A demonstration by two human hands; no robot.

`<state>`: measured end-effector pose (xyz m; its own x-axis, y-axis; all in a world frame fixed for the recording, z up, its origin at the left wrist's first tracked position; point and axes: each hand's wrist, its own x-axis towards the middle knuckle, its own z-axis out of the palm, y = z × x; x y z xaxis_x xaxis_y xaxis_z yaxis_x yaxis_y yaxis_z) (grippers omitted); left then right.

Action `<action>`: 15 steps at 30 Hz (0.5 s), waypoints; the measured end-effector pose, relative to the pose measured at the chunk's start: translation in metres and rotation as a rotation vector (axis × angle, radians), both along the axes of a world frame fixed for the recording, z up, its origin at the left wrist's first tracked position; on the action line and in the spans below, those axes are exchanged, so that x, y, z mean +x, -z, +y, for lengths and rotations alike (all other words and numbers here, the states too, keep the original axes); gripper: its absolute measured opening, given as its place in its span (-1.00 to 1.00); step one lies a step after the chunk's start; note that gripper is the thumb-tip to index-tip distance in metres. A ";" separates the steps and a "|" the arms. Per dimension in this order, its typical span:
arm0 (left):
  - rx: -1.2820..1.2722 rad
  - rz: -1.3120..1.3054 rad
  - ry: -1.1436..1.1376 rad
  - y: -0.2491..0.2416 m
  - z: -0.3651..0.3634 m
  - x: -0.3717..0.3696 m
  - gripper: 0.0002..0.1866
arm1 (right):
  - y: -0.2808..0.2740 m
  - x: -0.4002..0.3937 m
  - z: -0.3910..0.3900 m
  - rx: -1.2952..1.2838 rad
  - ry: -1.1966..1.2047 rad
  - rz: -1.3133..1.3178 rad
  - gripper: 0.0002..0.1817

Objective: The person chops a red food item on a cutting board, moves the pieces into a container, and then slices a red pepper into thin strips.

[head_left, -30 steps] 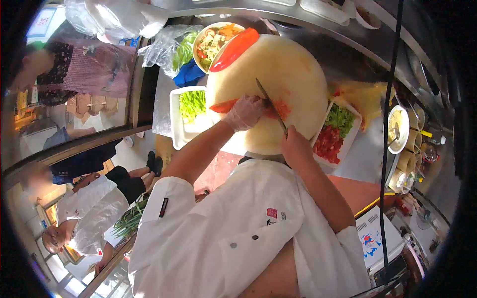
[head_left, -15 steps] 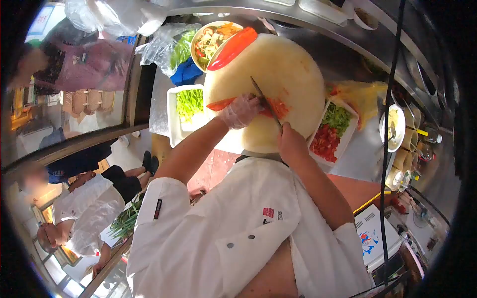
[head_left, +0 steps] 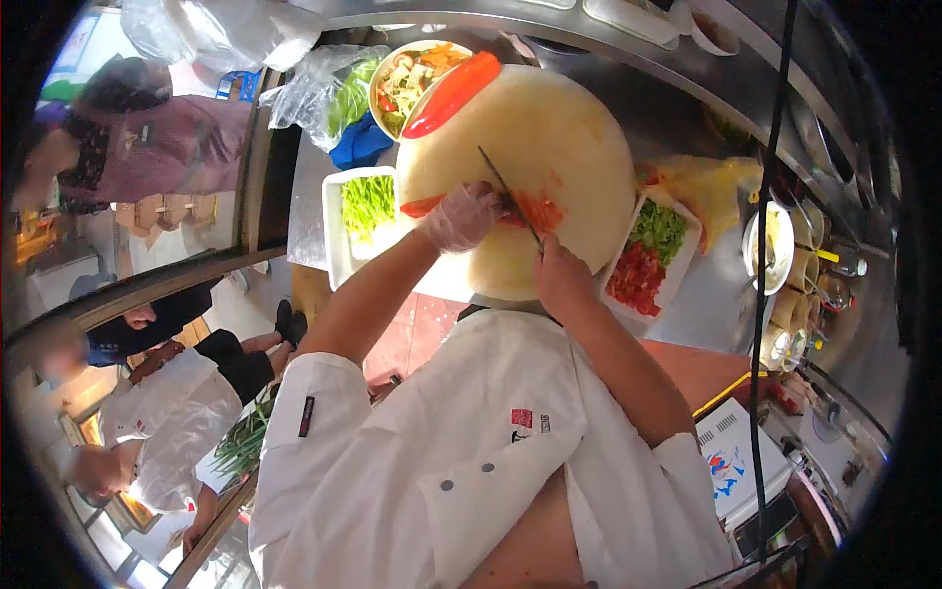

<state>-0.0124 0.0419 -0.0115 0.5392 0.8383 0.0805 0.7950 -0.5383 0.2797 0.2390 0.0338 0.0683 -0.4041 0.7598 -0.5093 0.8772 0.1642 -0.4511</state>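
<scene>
My left hand (head_left: 465,217), in a clear plastic glove, is closed over a piece of red pepper (head_left: 420,206) and presses it on the round cutting board (head_left: 559,118). Most of that piece is hidden beneath the glove. In my right hand (head_left: 563,273) is the handle of a knife (head_left: 497,173), whose blade lies slantwise just beside my left fingertips. Thin red pepper shreds (head_left: 542,210) are heaped to the right of the blade. A larger red pepper piece (head_left: 451,95) rests at the board's upper left edge.
A bowl of mixed cut vegetables (head_left: 383,98) stands behind the board. To the left is a white tray of green strips (head_left: 336,231); to the right, a tray of chopped greens and red pieces (head_left: 636,280). A black cable (head_left: 768,236) hangs at right. Other people are at left.
My left hand still holds the pepper and my right hand the knife. The blade has shifted slightly against the board, and less of the pepper shows left of the glove.
</scene>
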 end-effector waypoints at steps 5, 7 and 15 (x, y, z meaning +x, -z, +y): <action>0.024 -0.029 0.084 0.015 0.011 -0.014 -0.56 | 0.020 0.000 0.003 0.031 0.006 0.001 -0.67; -0.022 0.061 0.073 -0.001 0.008 -0.011 -0.55 | 0.016 -0.004 0.003 0.064 -0.062 -0.042 -0.63; 0.078 0.048 0.004 0.006 -0.002 -0.016 -0.62 | 0.010 -0.008 0.001 0.024 -0.039 -0.010 -0.69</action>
